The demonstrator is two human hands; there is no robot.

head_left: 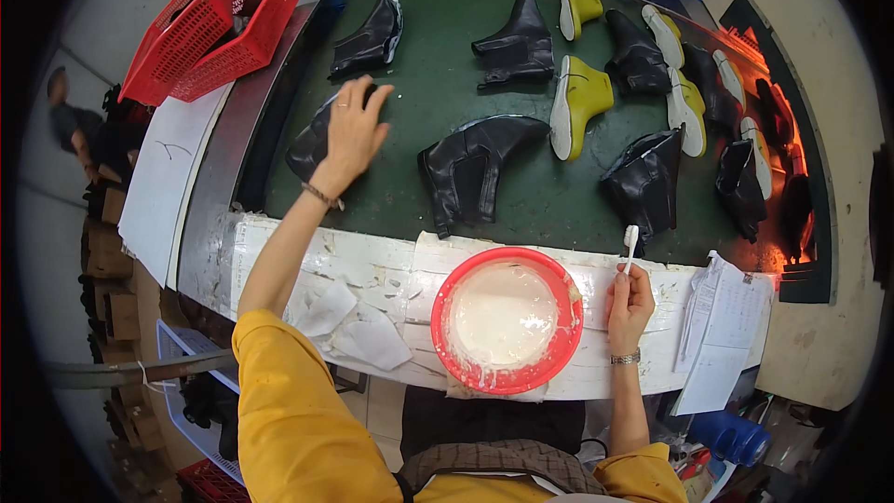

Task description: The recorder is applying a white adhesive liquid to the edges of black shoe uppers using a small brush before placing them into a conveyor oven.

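Observation:
My left hand is over a black ankle boot at the left of the green conveyor belt. Its fingers are spread and bent, hiding part of that boot; whether they touch it is unclear. Upright in my right hand is a white toothbrush, pinched by the handle, its head close to a black boot. Between my arms stands a red bowl of creamy white liquid. Another black boot lies on its side beyond the bowl.
Yellow shoe lasts with white soles and more black boots lie across the belt. A glowing orange heater opening is at the right. Red baskets stand far left; papers hang at the near right edge.

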